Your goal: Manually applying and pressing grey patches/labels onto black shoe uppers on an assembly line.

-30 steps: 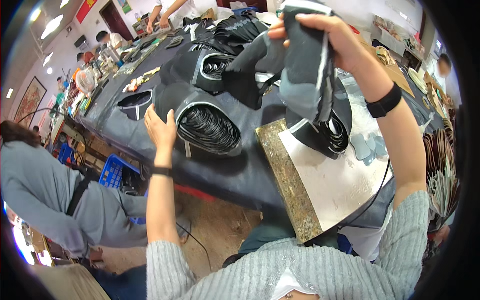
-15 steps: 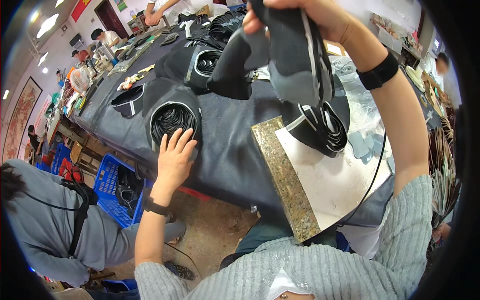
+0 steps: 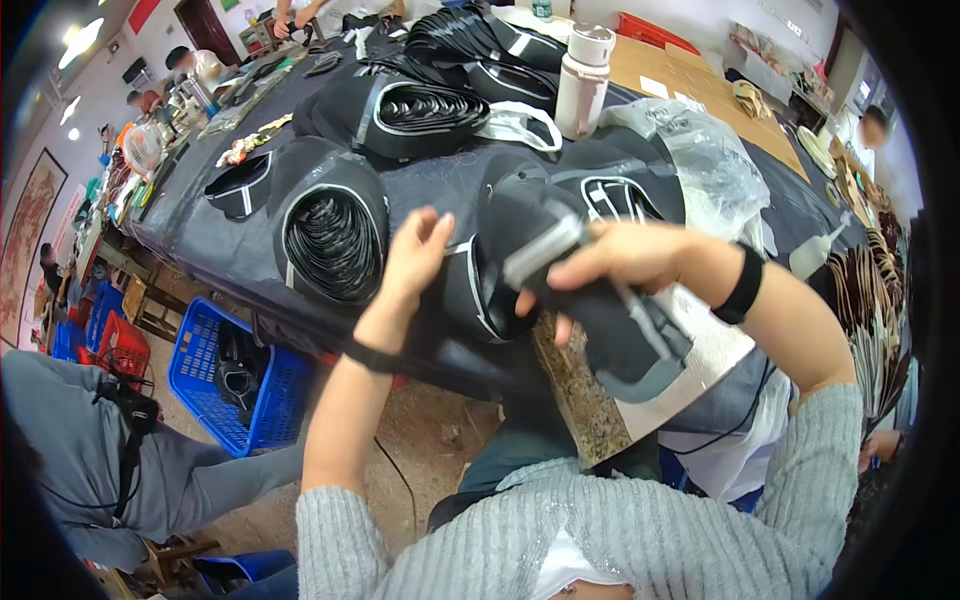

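Observation:
My right hand [image 3: 630, 260] is closed round a black shoe upper [image 3: 640, 345] with grey edging, held tilted over a stone slab [image 3: 590, 410] with a white top; the piece is blurred. To its left my left hand [image 3: 415, 255] is raised over the table with fingers apart and nothing visible in it. Close by its fingertips is another black upper [image 3: 462, 290] with light edging. A nested stack of black uppers [image 3: 335, 240] stands left of that hand. More black pieces [image 3: 655, 180] lie behind my right hand.
Further stacks of uppers [image 3: 430, 110], a pale tumbler [image 3: 583, 85] and a clear plastic bag [image 3: 700, 150] occupy the dark-covered table. A blue basket [image 3: 205, 385] holding black pieces is on the floor at left, beside a person in grey [image 3: 70, 440]. A squeeze bottle [image 3: 815, 250] stands at right.
My right hand has come down from high above the table with the upper. My left hand has moved right, away from the nested stack. The view has shifted, showing the tumbler.

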### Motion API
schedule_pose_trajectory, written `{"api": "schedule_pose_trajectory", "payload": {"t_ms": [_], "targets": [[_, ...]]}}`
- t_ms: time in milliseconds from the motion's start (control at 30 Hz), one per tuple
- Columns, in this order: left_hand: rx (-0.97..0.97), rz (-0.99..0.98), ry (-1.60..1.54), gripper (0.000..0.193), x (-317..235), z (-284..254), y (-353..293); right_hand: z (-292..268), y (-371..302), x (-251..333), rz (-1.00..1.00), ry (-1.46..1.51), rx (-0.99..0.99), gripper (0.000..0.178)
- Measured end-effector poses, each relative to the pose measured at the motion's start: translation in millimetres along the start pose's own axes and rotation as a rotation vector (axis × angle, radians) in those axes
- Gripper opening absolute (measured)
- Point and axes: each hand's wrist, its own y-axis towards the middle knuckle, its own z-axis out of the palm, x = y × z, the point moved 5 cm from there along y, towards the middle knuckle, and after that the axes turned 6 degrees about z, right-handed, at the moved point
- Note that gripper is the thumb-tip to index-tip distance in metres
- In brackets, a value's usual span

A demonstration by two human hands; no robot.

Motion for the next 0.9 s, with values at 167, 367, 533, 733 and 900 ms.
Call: {"api": "schedule_pose_trajectory", "payload": {"t_ms": [167, 367, 533, 733, 900], "targets": [[0.261, 0.105, 0.438, 0.086, -21, 25, 39, -18, -58, 59, -0.339, -0.017, -0.174, 0.032], [-0.113, 0.171, 0.942, 0.054, -35, 32, 37, -16, -73, 73, -0.344, -0.066, -0.296, 0.033], [-0.404, 0.228, 1.118, 0.057, -40, 2, 35, -14, -50, 65, -0.299, -0.072, -0.251, 0.029], [0.389, 0.41, 0.908, 0.027, -126, 53, -44, -41, -39, 62, -0.298, -0.041, -0.28, 0.028], [0.494, 0.439, 0.207, 0.011, -105, 45, -33, -42, -36, 94, -0.255, -0.193, -0.275, 0.031]]}}
